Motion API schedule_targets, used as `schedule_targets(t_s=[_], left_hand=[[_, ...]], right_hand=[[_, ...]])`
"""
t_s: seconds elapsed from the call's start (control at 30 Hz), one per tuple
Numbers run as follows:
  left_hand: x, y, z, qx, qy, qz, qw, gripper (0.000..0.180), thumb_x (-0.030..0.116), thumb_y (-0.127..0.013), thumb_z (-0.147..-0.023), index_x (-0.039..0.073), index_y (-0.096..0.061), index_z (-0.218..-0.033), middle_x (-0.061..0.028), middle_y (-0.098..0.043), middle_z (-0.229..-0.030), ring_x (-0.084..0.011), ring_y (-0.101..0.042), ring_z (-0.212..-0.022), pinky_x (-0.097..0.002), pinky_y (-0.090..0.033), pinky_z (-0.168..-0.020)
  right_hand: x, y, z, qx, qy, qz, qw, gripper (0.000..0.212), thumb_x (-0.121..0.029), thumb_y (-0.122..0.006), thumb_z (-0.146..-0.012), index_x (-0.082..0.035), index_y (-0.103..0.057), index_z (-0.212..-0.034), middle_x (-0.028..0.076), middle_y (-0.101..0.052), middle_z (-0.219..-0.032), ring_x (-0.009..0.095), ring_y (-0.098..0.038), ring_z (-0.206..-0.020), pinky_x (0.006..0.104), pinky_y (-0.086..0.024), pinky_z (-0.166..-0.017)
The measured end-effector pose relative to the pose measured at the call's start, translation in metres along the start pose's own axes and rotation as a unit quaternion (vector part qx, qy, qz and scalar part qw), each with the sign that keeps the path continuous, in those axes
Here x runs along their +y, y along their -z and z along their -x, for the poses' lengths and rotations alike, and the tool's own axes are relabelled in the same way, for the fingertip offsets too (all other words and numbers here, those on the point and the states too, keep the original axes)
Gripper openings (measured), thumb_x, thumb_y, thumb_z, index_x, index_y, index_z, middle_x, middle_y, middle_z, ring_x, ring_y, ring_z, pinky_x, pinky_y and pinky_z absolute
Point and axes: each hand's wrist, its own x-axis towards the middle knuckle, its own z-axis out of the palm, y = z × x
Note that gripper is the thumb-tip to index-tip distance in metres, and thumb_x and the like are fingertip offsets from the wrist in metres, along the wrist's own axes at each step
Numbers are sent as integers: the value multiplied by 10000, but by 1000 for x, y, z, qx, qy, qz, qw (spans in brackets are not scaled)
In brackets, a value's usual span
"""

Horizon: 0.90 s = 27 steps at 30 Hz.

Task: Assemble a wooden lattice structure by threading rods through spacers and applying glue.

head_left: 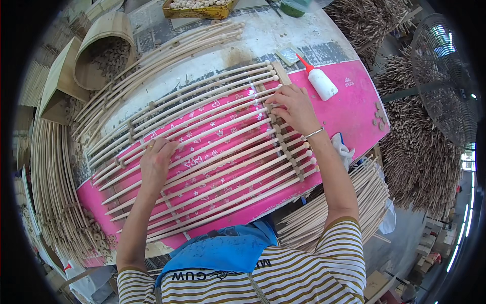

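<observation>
Pale wooden rods (223,143) lie side by side across the table, with small round balls (313,160) on their right ends. Toward the left of this row is my left hand (158,159), its fingers bent closed over a rod. My right hand (295,106) is at the right ends, its thumb and fingers closed around a rod near the ball ends. A line of brown wooden rings (287,152) runs across the rods just below the right hand. Another ring (120,162) sits on a rod left of my left hand. My fingers partly hide both grip points.
A white glue bottle (322,84) with a red nozzle lies right of my right hand. Loose rings (378,117) rest on the pink table cover (349,109). A wooden tub (101,53) holds rings, and a yellow tray (197,11) holds balls. A fan (445,76) stands right.
</observation>
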Motion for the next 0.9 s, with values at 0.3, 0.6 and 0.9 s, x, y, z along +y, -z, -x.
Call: schedule_targets(t_s=[0.3, 0.6, 0.9], left_hand=[[-3, 6, -4, -33, 11, 8, 999, 171, 87, -718, -904, 88, -766, -1068, -47, -675, -985, -283, -665, -936, -413, -538, -774], [-4, 4, -3, -15, -19, -3, 1000, 260, 84, -729, -898, 90, -770, -1154, -49, -673, -1015, -280, -656, -943, -410, -522, -768], [0, 8, -7, -1, -6, 28, 1000, 320, 58, -726, -889, 70, -748, -1207, -89, -676, -1073, -302, -645, -992, -423, -512, -851]], right_hand=[[9, 4, 0, -38, 7, -25, 999, 263, -181, -805, -813, -183, -769, -1074, -4, -650, -1041, 238, -582, -1088, 413, -413, -947], [30, 27, 20, 80, -57, -13, 995, 181, -114, -717, -901, -119, -775, -1072, 61, -687, -963, 276, -623, -1005, 421, -466, -917], [32, 25, 32, 98, -87, -44, 990, 152, -127, -715, -927, -95, -771, -1065, 70, -686, -939, 282, -619, -986, 414, -468, -908]])
